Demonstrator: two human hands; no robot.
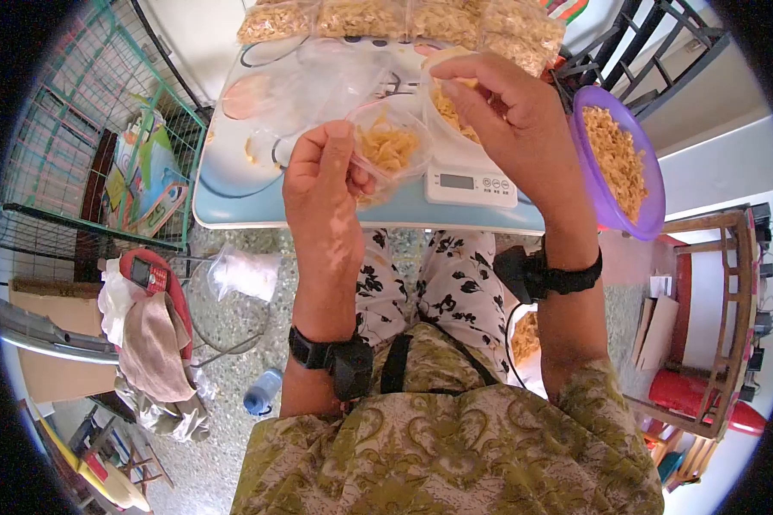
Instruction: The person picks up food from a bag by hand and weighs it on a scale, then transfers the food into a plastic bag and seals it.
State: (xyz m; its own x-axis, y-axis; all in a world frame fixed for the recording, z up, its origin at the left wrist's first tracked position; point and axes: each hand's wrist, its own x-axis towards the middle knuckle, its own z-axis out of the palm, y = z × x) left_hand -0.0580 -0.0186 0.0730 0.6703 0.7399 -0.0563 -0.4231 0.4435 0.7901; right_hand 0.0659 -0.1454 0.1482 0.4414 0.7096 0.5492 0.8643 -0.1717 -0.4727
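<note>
My left hand [326, 184] pinches the rim of a clear plastic bag [388, 148] with yellowish, chip-like pieces inside. The bag is held over the near part of the table, left of a white digital scale [471, 186]. On the scale sits a pale container [434, 107] holding more of the pieces. My right hand [511, 112] is above this container, its thumb and fingers apart and curved, with nothing visible between them. Part of the container is hidden behind my right hand.
Filled clear bags [361, 19] line the table's far edge. Empty plastic bags [318, 81] lie on the table [240, 210] at the left. A purple basin [653, 172] of brown pieces stands at the right. Green wire cage [60, 146] at far left; blue bottle [264, 391] on the floor.
</note>
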